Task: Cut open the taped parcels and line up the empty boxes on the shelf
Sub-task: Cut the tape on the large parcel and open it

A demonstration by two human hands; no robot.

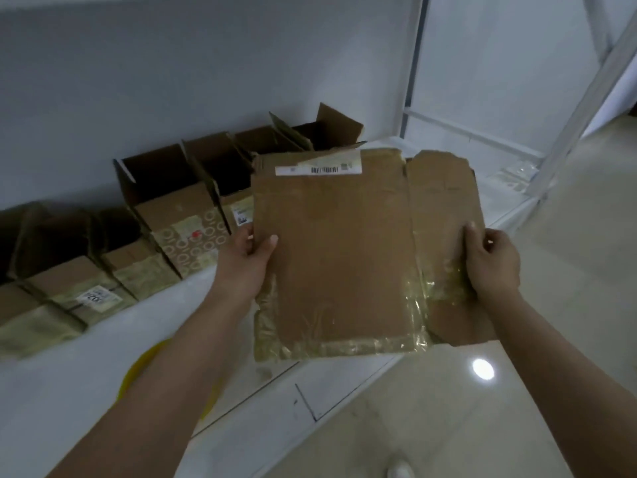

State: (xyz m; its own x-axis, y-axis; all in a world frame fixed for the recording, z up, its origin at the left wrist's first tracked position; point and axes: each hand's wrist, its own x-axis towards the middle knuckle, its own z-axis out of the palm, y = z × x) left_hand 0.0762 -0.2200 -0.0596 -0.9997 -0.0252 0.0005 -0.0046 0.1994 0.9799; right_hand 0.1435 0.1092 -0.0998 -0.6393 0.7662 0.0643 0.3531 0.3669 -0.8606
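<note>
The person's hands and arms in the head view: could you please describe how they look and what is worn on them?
Both forearms are bare, no sleeves showing. The left hand and the right hand wear no gloves, and no rings, watch or wristband are visible. Fingernails look short and plain.

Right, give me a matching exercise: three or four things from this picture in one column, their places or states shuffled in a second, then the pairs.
Things:
1. flattened box
2. left hand
3. right hand
4. open boxes

Places or states:
A. grips the flap edge on the right side
B. lined up along the white shelf by the wall
C. held up flat between both hands, tape along its lower edge
D. grips the left edge, thumb on the front face

Pairs: 1-C, 2-D, 3-A, 4-B
</note>
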